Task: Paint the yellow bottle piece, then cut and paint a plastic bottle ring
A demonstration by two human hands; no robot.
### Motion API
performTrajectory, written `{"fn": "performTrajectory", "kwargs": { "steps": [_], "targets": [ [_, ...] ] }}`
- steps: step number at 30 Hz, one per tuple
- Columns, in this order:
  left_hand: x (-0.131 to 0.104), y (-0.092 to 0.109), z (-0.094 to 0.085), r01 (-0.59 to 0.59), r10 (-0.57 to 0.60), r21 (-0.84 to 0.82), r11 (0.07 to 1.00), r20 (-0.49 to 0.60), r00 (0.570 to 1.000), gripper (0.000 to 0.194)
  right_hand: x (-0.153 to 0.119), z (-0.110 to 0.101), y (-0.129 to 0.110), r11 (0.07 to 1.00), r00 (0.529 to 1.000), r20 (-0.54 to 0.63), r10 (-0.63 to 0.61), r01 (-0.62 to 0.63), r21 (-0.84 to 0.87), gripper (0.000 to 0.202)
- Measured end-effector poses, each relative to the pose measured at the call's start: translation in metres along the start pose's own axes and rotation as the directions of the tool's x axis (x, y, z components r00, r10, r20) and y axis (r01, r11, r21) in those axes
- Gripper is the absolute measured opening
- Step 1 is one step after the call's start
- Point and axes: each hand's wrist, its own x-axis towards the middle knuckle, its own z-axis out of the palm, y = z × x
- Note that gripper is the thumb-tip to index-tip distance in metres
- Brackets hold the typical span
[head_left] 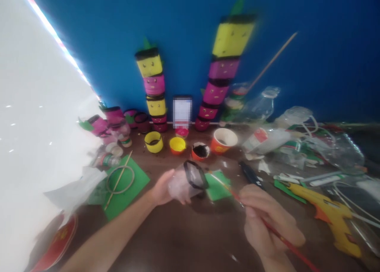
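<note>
My left hand is wrapped round a clear plastic cup, tilted on its side with its black-painted rim facing right. Between the fingers of my right hand is a thin red paintbrush; its tip points toward the cup and stays apart from it. Just behind the cup stands a small orange cup of black paint. To its left are a cup of yellow paint and a yellow ring-shaped cup with a black edge. Motion blurs some details.
Two stacked towers of yellow and pink cups with faces, a left tower and a right tower, stand against the blue wall. A yellow glue gun and plastic bottles crowd the right. Green paper lies left.
</note>
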Motion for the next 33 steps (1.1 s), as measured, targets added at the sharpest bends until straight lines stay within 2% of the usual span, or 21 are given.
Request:
{"fn": "performTrajectory", "kwargs": {
  "steps": [3, 9, 13, 19, 23, 25, 27, 30, 33],
  "targets": [
    [0.0, 0.0, -0.001, 0.02, -0.02, -0.001, 1.0, 0.015, 1.0, 0.058, 0.009, 0.005, -0.009, 0.988, 0.988, 0.077, -0.134, 0.14, -0.069, 0.022],
    [0.0, -0.001, -0.003, 0.039, -0.038, -0.016, 0.999, 0.02, 0.999, 0.056, 0.017, 0.009, -0.016, 0.972, 0.961, 0.207, -0.183, 0.208, -0.105, 0.023],
    [0.0, -0.001, -0.002, 0.055, -0.055, -0.009, 0.998, 0.056, 0.997, 0.056, 0.017, 0.012, -0.014, 0.965, 0.955, 0.224, -0.196, 0.228, -0.129, 0.022],
    [-0.001, -0.002, -0.006, 0.039, -0.039, -0.008, 0.999, 0.038, 0.999, 0.055, 0.018, 0.012, -0.015, 0.965, 0.962, 0.18, -0.206, 0.23, -0.126, 0.02],
    [-0.001, -0.002, -0.004, 0.026, -0.027, 0.016, 1.0, 0.024, 0.999, 0.057, 0.018, 0.012, -0.015, 0.967, 0.961, 0.192, -0.198, 0.223, -0.12, 0.022],
    [0.0, -0.003, -0.001, -0.015, 0.014, 0.05, 0.999, 0.013, 1.0, 0.056, 0.016, 0.011, -0.014, 0.961, 0.955, 0.195, -0.221, 0.247, -0.121, 0.022],
    [0.002, -0.004, 0.003, -0.104, 0.108, 0.114, 0.988, -0.026, 0.994, 0.053, 0.014, 0.008, -0.014, 0.965, 0.96, 0.173, -0.218, 0.239, -0.11, 0.021],
    [0.002, -0.006, 0.009, -0.218, 0.241, 0.217, 0.952, -0.088, 0.967, 0.048, 0.01, 0.006, -0.015, 0.973, 0.971, 0.142, -0.194, 0.209, -0.096, 0.021],
    [0.001, -0.007, 0.013, -0.232, 0.265, 0.252, 0.939, -0.103, 0.959, 0.049, 0.011, 0.007, -0.014, 0.959, 0.962, 0.15, -0.228, 0.248, -0.135, 0.022]
  ]
}}
